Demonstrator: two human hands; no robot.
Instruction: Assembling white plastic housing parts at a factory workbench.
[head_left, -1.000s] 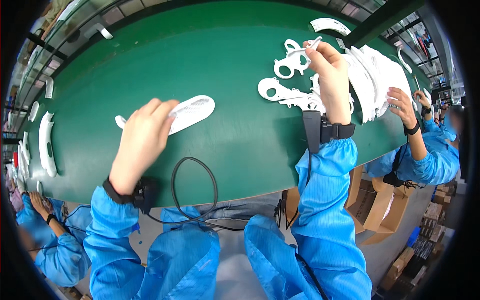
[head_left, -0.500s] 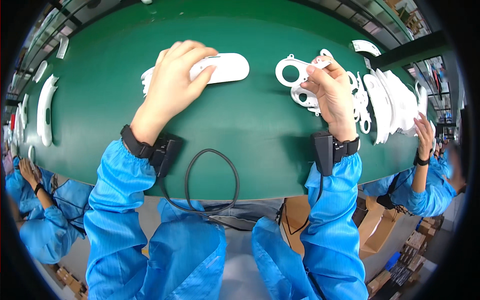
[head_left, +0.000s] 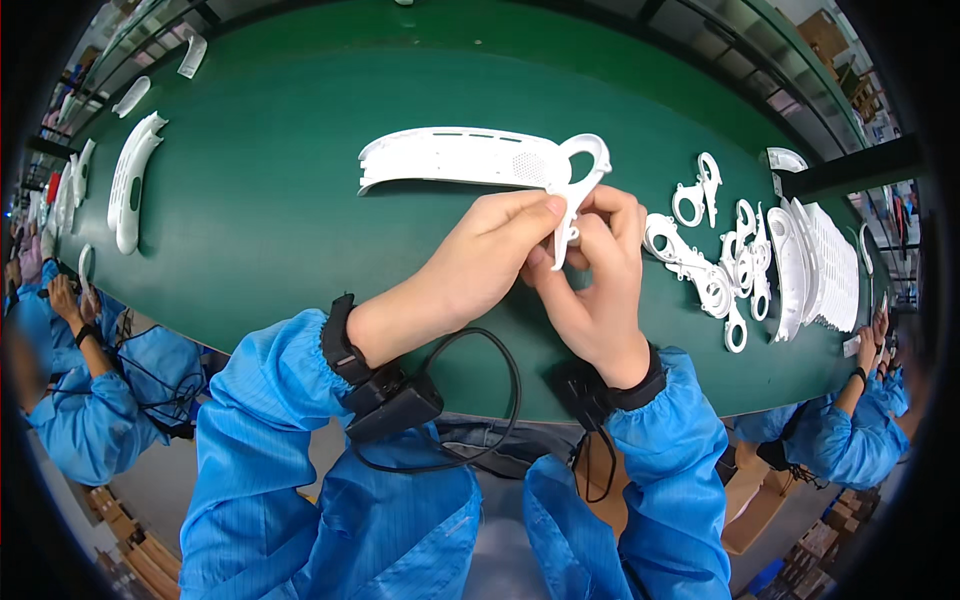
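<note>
My left hand [head_left: 470,255] pinches a white plastic ring-shaped bracket [head_left: 592,150] between thumb and fingers, near the middle of the table. The bracket is tilted, its large round opening pointing away from me and a narrow tail hanging down. My right hand [head_left: 605,295] closes on the same part from the right, fingers bent around its lower side; some fingertips are hidden. Just beyond my hands lies a long curved white plastic shell [head_left: 450,157] with slots along one edge and a patch of small holes. Its right end is partly covered by the bracket.
Loose ring-shaped brackets [head_left: 705,285] lie to the right of my hands, beside stacked white shells [head_left: 820,265]. Another white shell [head_left: 128,185] rests at the left on the green table [head_left: 300,270]. Co-workers in blue sleeves [head_left: 840,440] sit on both sides. A black cable [head_left: 515,390] loops below my wrists.
My left hand has let go of the shell and moved right onto the bracket. My right hand has brought the bracket left from beside the pile. The view has shifted.
</note>
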